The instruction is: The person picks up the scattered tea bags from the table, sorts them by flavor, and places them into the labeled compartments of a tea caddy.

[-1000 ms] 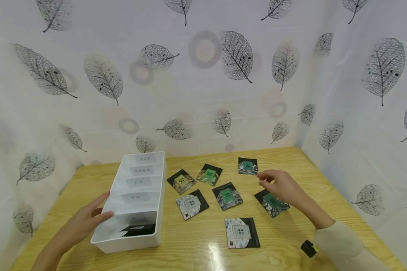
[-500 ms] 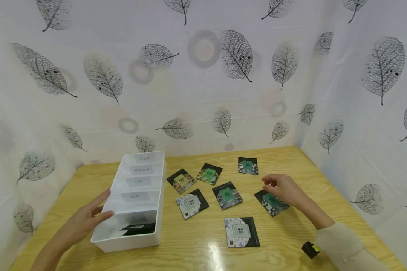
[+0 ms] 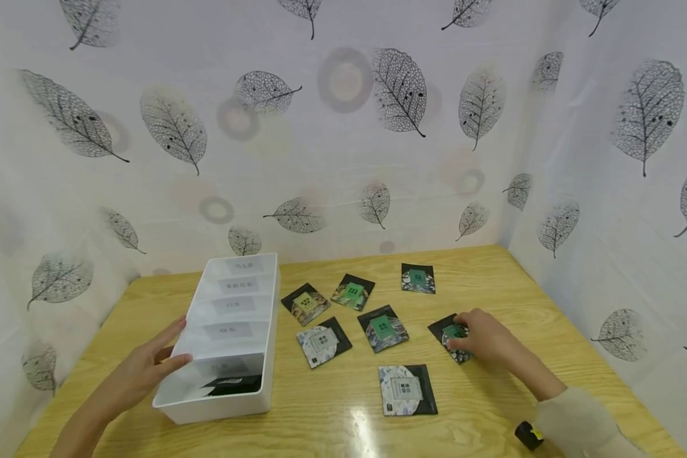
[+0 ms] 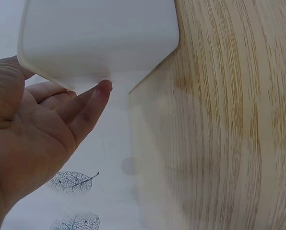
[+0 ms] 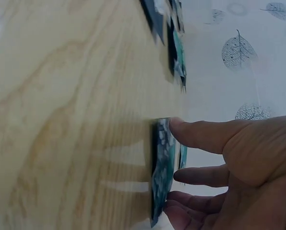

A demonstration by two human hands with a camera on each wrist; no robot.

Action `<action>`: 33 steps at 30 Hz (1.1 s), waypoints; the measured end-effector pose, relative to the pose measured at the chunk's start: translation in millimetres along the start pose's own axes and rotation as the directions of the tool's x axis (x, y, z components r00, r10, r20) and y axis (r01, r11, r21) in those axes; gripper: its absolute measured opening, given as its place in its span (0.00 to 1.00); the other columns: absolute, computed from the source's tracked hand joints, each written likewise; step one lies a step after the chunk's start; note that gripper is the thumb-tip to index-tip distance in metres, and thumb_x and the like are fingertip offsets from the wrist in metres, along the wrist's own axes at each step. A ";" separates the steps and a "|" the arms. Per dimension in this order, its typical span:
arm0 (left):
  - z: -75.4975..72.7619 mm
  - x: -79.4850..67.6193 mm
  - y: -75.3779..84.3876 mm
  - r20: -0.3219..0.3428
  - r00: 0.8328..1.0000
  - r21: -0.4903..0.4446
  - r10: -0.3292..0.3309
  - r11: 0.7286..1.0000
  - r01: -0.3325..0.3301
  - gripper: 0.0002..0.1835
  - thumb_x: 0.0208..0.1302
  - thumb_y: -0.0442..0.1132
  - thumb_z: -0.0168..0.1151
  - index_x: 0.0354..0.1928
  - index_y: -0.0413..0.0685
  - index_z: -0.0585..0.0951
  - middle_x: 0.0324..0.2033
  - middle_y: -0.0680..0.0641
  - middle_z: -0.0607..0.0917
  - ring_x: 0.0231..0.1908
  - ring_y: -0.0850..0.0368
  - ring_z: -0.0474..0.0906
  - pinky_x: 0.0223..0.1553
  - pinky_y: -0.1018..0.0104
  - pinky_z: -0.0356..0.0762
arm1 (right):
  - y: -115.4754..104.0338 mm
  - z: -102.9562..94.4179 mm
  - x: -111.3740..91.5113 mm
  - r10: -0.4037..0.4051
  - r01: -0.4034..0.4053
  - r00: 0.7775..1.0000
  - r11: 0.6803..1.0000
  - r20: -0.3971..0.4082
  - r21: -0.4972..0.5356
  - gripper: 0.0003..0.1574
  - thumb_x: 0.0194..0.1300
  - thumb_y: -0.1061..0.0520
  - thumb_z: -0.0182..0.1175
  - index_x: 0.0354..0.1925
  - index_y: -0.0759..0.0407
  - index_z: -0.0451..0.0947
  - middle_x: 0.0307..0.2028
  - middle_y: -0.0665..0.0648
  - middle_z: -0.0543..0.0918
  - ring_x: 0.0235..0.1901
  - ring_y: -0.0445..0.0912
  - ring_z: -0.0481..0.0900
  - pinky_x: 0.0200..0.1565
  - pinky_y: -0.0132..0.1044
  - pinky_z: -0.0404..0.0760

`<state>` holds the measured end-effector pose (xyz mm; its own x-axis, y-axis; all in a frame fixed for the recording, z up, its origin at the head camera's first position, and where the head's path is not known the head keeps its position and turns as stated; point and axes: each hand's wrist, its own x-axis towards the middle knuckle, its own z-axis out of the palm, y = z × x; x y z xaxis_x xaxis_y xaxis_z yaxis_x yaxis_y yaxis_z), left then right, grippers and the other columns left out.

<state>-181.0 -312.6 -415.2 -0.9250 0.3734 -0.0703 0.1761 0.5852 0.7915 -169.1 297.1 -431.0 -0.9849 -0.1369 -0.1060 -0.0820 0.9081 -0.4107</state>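
My left hand [image 3: 145, 369] holds the left rim of a white divided box [image 3: 269, 343]; thumb and index finger lie at the rim. In the left wrist view, other fingers [image 4: 92, 108] rest against the outer wall. The near compartment contains black sachets [image 3: 235, 385]. On the right side of the table, my right hand [image 3: 483, 337] pinches a black-and-green tea sachet [image 3: 443, 327] by its edges. The right wrist view has the thumb at one end of this sachet [image 5: 162, 158] and curled fingers near the other.
Several other tea sachets lie between box and right hand, including a white one [image 3: 401, 389], a green one [image 3: 383, 327] and a yellow one [image 3: 306, 305]. A small black object [image 3: 528, 435] sits by the right sleeve. A leaf-print curtain [image 3: 343, 146] borders the wooden table [image 3: 320, 439].
My right hand has come down from above the table, near the far sachet, onto the black-and-green sachet at right and taken hold of it. The left hand stays at the box.
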 end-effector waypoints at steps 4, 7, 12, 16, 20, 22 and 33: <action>-0.6 0.0 0.8 0.008 1.000 -0.010 0.004 1.000 -0.004 0.42 0.79 0.39 0.58 0.80 0.29 0.45 0.77 0.22 0.43 0.66 0.20 0.64 0.46 0.73 0.79 | 0.0 7.1 0.8 0.001 -0.003 1.000 0.998 -0.022 -0.055 0.39 0.61 0.50 0.76 0.58 0.77 0.78 0.46 0.68 0.79 0.41 0.56 0.79 0.42 0.53 0.79; -0.7 0.0 0.9 0.011 1.000 -0.015 0.007 1.000 -0.007 0.42 0.79 0.39 0.57 0.80 0.28 0.45 0.76 0.21 0.43 0.67 0.19 0.64 0.46 0.75 0.77 | -0.2 8.4 2.2 -0.016 0.014 0.999 0.998 -0.039 -0.062 0.37 0.60 0.52 0.77 0.57 0.78 0.78 0.46 0.68 0.79 0.41 0.56 0.79 0.42 0.53 0.79; -1.2 -0.1 0.7 0.012 1.000 -0.016 0.005 1.000 -0.005 0.42 0.79 0.39 0.57 0.80 0.28 0.45 0.77 0.22 0.43 0.67 0.20 0.63 0.46 0.77 0.76 | 2.8 5.2 8.2 -0.074 0.072 0.997 0.995 -0.031 -0.069 0.34 0.62 0.55 0.76 0.57 0.78 0.79 0.47 0.70 0.79 0.46 0.62 0.79 0.47 0.57 0.80; -1.5 0.2 0.4 0.009 1.000 -0.003 0.008 1.000 -0.008 0.42 0.79 0.39 0.58 0.80 0.28 0.45 0.76 0.21 0.44 0.67 0.20 0.64 0.46 0.77 0.76 | 7.1 2.1 15.5 -0.132 0.131 0.991 0.986 0.001 -0.101 0.32 0.62 0.59 0.75 0.58 0.77 0.79 0.52 0.74 0.78 0.52 0.69 0.77 0.51 0.59 0.79; -1.6 0.2 0.0 0.009 1.000 -0.006 0.018 1.000 -0.018 0.41 0.79 0.39 0.58 0.80 0.29 0.46 0.77 0.22 0.44 0.66 0.20 0.65 0.46 0.77 0.76 | 8.5 1.5 21.5 -0.156 0.159 0.987 0.981 0.042 -0.107 0.29 0.62 0.65 0.72 0.60 0.75 0.79 0.60 0.77 0.75 0.59 0.72 0.74 0.55 0.62 0.78; -1.6 -0.2 -0.2 0.008 1.000 -0.008 0.028 1.000 -0.028 0.41 0.79 0.38 0.57 0.80 0.29 0.46 0.77 0.22 0.44 0.66 0.21 0.66 0.46 0.76 0.77 | 8.4 2.3 23.1 -0.158 0.162 0.986 0.982 0.052 -0.099 0.28 0.62 0.69 0.70 0.60 0.73 0.79 0.62 0.77 0.75 0.61 0.72 0.73 0.57 0.62 0.76; -1.7 -0.4 -1.1 0.010 0.999 -0.018 0.047 0.999 -0.047 0.41 0.79 0.38 0.57 0.80 0.29 0.46 0.77 0.22 0.44 0.67 0.21 0.64 0.47 0.76 0.77 | 4.4 8.5 12.4 -0.086 0.068 0.980 0.992 -0.180 -0.106 0.26 0.66 0.66 0.67 0.59 0.78 0.77 0.55 0.78 0.77 0.54 0.71 0.77 0.53 0.63 0.77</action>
<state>-181.4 -314.7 -415.0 -0.9123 0.4078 -0.0387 0.2133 0.5536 0.8050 -180.4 296.1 -441.8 -0.9855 -0.1410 0.0946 -0.1641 0.9337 -0.3183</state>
